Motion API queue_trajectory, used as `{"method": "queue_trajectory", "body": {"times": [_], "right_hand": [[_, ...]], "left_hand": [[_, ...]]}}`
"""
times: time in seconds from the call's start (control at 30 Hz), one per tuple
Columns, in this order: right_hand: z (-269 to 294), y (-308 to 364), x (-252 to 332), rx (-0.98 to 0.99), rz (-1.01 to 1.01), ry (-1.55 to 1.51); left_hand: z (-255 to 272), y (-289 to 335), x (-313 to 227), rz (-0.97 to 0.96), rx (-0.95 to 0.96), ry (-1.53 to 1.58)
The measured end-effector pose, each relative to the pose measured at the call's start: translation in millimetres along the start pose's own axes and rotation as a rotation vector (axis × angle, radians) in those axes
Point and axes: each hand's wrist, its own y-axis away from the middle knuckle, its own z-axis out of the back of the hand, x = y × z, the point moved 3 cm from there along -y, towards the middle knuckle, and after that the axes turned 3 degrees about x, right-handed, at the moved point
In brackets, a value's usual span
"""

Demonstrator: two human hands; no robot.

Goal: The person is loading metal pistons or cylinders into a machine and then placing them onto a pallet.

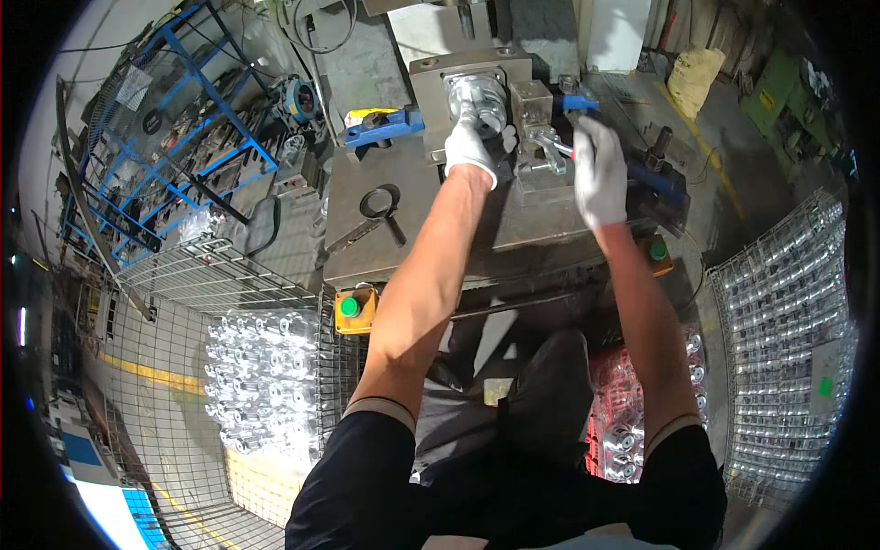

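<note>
A shiny round metal casting (480, 94) sits in the steel fixture (431, 87) on the machine table. My left hand (468, 154), in a white glove, reaches up to it with its fingers closed against its front. To the right of the casting stands a toggle clamp (547, 151) with a red-tipped lever. My right hand (600, 174), gloved in white too, is beside the lever's red end, fingers stretched upward. Whether it touches the lever is hard to tell.
A dark ring (379, 201) lies on the steel table (353, 254). Green push buttons in yellow boxes (356, 310) flank the front edge. Wire cages (165, 403) with castings stand left and right. A red crate (612, 394) is below my right arm. A blue rack (183, 55) stands far left.
</note>
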Motion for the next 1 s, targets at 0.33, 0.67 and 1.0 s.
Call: {"method": "queue_trajectory", "body": {"times": [0.33, 0.67, 1.0], "right_hand": [[-56.0, -72.4, -48.8, 0.170, -0.065, 0.419], [80.3, 93.9, -35.7, 0.387, 0.082, 0.601], [76.7, 140.2, -66.1, 0.396, -0.044, 0.699]], "left_hand": [[-3.7, 46.5, -43.3, -0.093, -0.120, -0.576], [128.7, 279.4, -118.7, -0.723, -0.190, -1.763], [179.9, 320.0, -74.2, -0.628, -0.266, -2.366]]}}
